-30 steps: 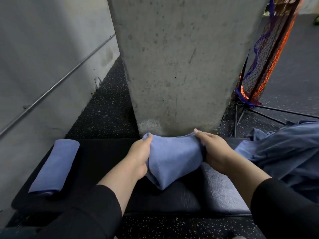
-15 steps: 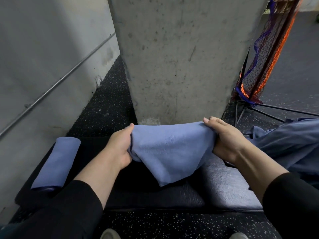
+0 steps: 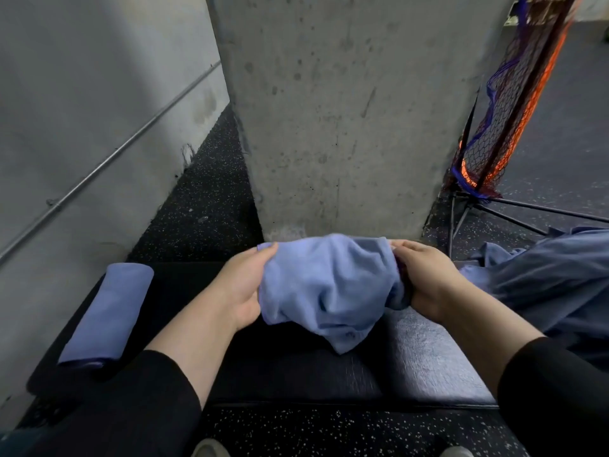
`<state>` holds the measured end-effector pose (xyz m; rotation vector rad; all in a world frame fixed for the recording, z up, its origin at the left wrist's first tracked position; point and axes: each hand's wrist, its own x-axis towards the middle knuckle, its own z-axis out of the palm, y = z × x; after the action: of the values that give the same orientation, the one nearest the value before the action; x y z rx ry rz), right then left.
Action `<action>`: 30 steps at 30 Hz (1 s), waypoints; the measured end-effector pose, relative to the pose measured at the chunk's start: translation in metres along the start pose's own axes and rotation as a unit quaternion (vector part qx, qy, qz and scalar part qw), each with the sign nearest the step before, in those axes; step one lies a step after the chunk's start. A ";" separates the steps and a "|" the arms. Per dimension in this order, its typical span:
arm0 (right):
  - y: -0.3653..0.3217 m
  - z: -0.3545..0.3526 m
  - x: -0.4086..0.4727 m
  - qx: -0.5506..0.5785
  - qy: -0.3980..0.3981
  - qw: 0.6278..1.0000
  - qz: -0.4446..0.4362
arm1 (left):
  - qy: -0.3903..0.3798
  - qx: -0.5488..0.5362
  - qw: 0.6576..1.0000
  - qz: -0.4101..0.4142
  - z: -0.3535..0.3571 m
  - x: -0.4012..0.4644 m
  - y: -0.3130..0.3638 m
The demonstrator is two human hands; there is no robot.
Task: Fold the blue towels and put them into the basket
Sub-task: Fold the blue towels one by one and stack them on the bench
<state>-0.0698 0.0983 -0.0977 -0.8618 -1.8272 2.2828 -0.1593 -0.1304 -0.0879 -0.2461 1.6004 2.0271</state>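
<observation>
Concrete is filling the background: a grey pillar (image 3: 346,110) is rising through the centre of the frame and a wall with a thin rail is running along the upper left. A black padded bench (image 3: 428,357) is being used as the work surface across the lower half of the frame, above a speckled floor.

A blue towel (image 3: 326,288) is being held at the centre of the frame, bunched between the two hands, with one corner hanging down toward the padding. Its left edge is being gripped by the left hand (image 3: 240,288), fingers curled round the cloth; its right edge is being gripped by the right hand (image 3: 425,278) in the same way. The long axis of the cloth is lying left to right, hand to hand, and both hands are equally near it.

A folded towel (image 3: 105,311) is lying at the lower left on the bench, well apart from the hands. A heap of unfolded blue cloth (image 3: 553,285) is lying at the right edge of the frame, just beside the right hand. An orange and blue mesh net (image 3: 514,103) on a dark stand is standing at the upper right; whether it is the basket cannot be told.

The fold is judged to be only partly made, since the cloth is being held slack and rumpled. The coming move is likely calling for the two gripped edges to be drawn apart along that left-to-right axis.
</observation>
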 end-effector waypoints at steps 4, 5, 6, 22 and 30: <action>-0.008 -0.011 0.019 -0.118 0.131 0.976 -0.131 | 0.075 -0.010 0.997 0.027 -0.007 0.006 0.004; -0.013 -0.016 0.022 -0.112 0.167 0.966 -0.161 | 0.085 -0.024 0.995 0.037 -0.009 0.006 0.008; -0.017 -0.021 0.024 -0.076 0.185 0.963 -0.179 | 0.093 -0.037 0.994 0.045 -0.011 0.005 0.011; 0.000 -0.009 0.000 0.021 -0.152 0.988 0.002 | -0.027 -0.033 0.999 0.014 -0.017 -0.004 0.007; -0.013 -0.015 0.008 0.043 0.005 0.998 -0.054 | -0.019 -0.005 0.998 0.066 -0.020 -0.005 0.008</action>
<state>-0.0727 0.1179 -0.0904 -0.7411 -1.7126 2.2671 -0.1628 -0.1520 -0.0849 -0.1068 1.6215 2.1252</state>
